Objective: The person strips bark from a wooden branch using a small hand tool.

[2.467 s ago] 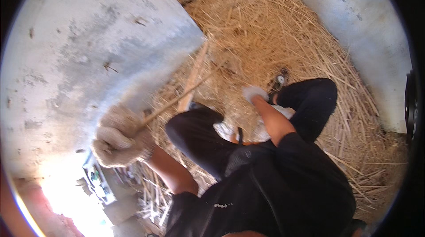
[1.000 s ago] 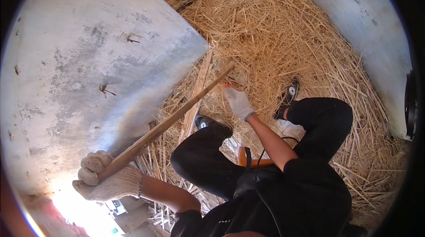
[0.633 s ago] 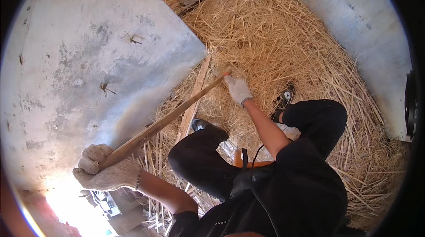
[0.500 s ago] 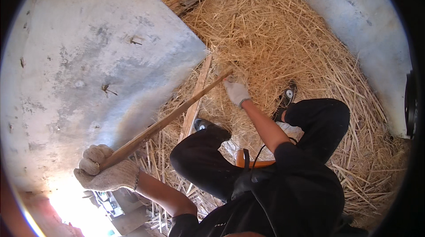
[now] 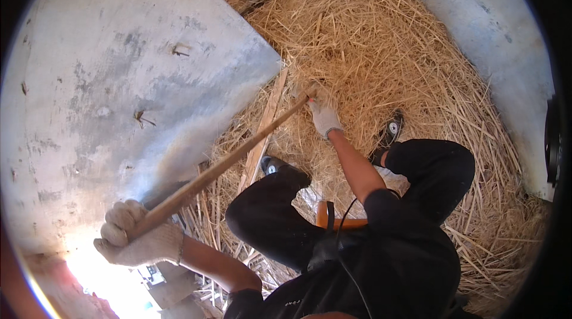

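Note:
A long, narrow wooden strip [image 5: 229, 155] slants across the view, its near end at the lower left and its far end over the straw. My left hand [image 5: 140, 235], in a pale knitted glove, is wrapped round the near end. At the far end, my right hand [image 5: 325, 118], also gloved, closes against the strip's side just below its tip. A small red-orange spot shows between that glove and the wood; I cannot make out what it is. The right fingertips are partly hidden by the strip and straw.
Loose straw-coloured shavings [image 5: 381, 50] heap up ahead and to the right. A flat board [image 5: 265, 125] lies beyond my left shoe [image 5: 272, 165]. A stained pale wall [image 5: 149, 68] stands at left, its corner near the strip. Something orange [image 5: 351, 223] lies beneath me.
The strip has turned and shifted slightly, showing less of its broad face. My left hand has dropped a little lower; my right has moved slightly up and right.

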The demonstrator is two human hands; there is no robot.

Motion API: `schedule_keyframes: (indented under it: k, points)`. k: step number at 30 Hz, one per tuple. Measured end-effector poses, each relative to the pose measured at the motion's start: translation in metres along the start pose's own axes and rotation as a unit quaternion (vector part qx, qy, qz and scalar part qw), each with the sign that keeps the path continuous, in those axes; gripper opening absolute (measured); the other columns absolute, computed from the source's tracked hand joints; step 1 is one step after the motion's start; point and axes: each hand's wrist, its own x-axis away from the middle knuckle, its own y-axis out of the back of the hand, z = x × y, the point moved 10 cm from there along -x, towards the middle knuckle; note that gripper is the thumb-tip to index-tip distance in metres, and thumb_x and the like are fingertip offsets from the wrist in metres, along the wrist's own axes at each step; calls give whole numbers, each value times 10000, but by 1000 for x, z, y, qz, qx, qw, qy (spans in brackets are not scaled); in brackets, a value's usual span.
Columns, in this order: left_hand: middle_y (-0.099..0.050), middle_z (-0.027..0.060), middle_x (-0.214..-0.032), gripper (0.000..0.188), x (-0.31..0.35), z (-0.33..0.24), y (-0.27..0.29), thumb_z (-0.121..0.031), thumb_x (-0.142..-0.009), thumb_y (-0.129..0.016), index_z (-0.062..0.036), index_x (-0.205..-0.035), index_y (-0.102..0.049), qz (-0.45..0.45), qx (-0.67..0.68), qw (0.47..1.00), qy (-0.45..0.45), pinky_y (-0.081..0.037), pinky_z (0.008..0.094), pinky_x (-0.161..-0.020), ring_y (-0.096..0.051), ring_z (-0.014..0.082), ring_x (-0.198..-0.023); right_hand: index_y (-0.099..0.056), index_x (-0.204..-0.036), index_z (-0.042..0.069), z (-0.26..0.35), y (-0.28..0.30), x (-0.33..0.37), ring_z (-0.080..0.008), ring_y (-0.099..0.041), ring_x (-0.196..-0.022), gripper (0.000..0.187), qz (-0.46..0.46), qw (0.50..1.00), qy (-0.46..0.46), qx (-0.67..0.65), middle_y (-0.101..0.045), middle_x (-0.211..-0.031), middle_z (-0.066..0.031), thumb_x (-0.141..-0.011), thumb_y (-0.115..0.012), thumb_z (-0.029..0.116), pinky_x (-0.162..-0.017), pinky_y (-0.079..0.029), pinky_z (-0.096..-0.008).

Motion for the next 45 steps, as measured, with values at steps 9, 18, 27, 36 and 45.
schedule_keyframes:
  k: [9,18,27,36,45]
  points:
    - [-380,-23,-548,427,28,-20,-7,-262,-1000,-433,-116,-599,-417,-58,-210,974,-64,-350,243,-395,-353,120,-418,-659,-924,-63,111,45,113,-405,-599,-737,823,58,953,4,-297,-632,-776,-273,-1006,-379,706,-694,-448,-480]
    - [-281,-26,-482,521,49,-18,-44,-264,-1049,-330,-213,-537,-247,-57,-63,996,27,-243,258,-327,-272,88,-401,-586,-790,-25,151,86,148,-281,-467,-629,695,96,976,142,-132,-537,-648,-138,-1040,-452,610,-633,-421,-435]
    - [-285,-3,-469,551,61,-23,-62,-295,-1039,-337,-174,-502,-311,20,-5,1000,22,-208,246,-341,-260,103,-402,-682,-1003,-52,86,77,113,-503,-643,-963,800,109,993,24,32,-676,-942,-319,-1032,-321,661,-856,-490,-544]
    - [-252,-33,-423,520,53,-20,-61,-265,-989,-366,-205,-475,-311,21,-5,1000,-6,-174,213,-327,-184,81,-363,-681,-991,-27,112,68,118,-527,-622,-920,804,123,987,103,-8,-669,-904,-311,-1047,-261,656,-815,-481,-562]
    - [-222,-66,-429,500,41,-8,-22,-252,-960,-420,-228,-487,-259,-111,50,992,15,-143,209,-349,-178,48,-377,-694,-978,-44,93,59,107,-507,-651,-944,804,79,993,75,-54,-682,-956,-316,-1051,-267,633,-810,-505,-531]
